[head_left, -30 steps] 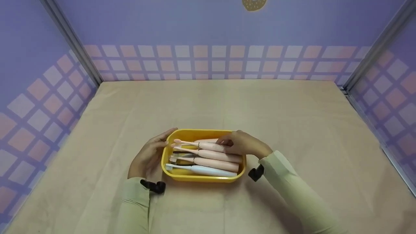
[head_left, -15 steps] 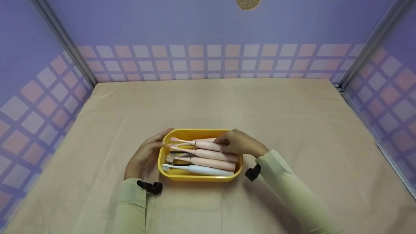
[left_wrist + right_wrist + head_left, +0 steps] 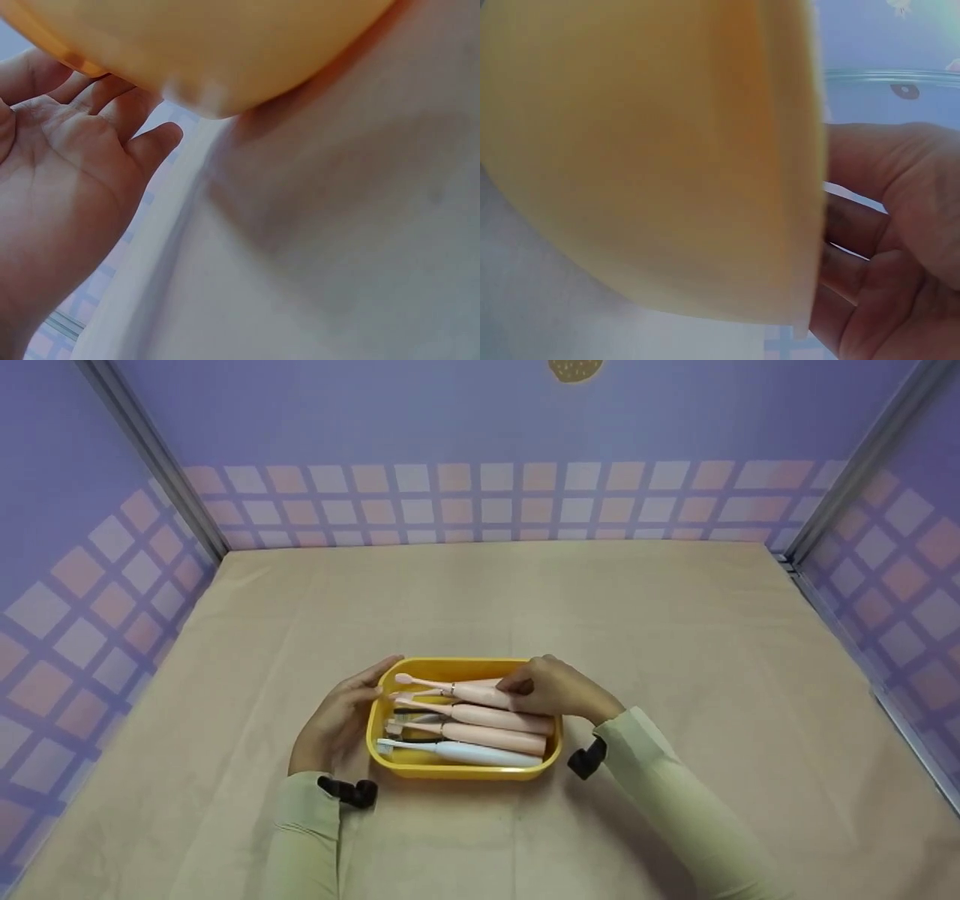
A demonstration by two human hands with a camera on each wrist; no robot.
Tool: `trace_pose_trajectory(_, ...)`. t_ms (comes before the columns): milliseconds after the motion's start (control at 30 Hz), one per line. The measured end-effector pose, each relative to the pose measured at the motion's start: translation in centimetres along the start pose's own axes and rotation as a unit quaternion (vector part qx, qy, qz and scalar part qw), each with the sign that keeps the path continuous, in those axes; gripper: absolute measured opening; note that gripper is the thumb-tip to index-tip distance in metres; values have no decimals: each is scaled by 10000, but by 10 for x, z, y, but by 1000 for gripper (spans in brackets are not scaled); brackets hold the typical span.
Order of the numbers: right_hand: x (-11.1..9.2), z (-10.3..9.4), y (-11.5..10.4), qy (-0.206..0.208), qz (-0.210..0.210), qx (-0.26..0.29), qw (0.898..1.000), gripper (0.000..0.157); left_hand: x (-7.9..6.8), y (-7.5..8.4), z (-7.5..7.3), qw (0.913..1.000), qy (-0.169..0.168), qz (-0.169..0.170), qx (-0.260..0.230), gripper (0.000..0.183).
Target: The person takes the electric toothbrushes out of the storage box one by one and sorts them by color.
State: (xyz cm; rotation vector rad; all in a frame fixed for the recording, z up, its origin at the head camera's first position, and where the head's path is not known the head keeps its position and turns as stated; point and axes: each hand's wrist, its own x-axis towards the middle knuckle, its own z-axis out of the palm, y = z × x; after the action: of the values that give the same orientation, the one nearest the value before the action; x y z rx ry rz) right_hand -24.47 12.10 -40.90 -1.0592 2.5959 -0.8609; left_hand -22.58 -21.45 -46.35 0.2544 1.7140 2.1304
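A yellow rectangular bin [image 3: 465,772] with rounded corners stands on the cloth-covered table, near its front. Inside lie several electric toothbrushes, heads to the left: a white toothbrush [image 3: 487,754] at the near side and pink ones behind it, such as this pink toothbrush [image 3: 495,736]. My left hand [image 3: 330,724] holds the bin's left end, thumb at the rim and fingers along the outside wall. Over the bin's far right corner, my right hand [image 3: 566,690] grips the handle of the farthest clearly visible pink toothbrush [image 3: 472,692]. Its fingertips are partly hidden; the right wrist view shows mostly the bin's outer wall [image 3: 630,150].
Dark-handled brushes [image 3: 412,711] show between the pink ones, mostly covered. Purple walls with pink and white squares [image 3: 495,476] enclose the back and sides. A beige cloth [image 3: 480,600] spreads over the table.
The whole head view has shifted slightly, mainly from camera movement. Both hands stay at the bin, and the gripped pink toothbrush has hardly moved.
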Motion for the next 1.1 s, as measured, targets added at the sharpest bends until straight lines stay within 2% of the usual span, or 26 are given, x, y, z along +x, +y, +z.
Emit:
trace_pose_trajectory(467,-2,1,2,154,85,379,9991,25,-1,0,-1,9999,-91,-24,-40,55)
trace_pose_trajectory(900,-4,-1,6,241,337,1010,9940,26,0,-1,-4,9993,-244,42,279,54)
trace_pose_trajectory(1100,-5,-1,9,403,216,1166,9921,27,1,1,-4,9981,-184,151,565,55)
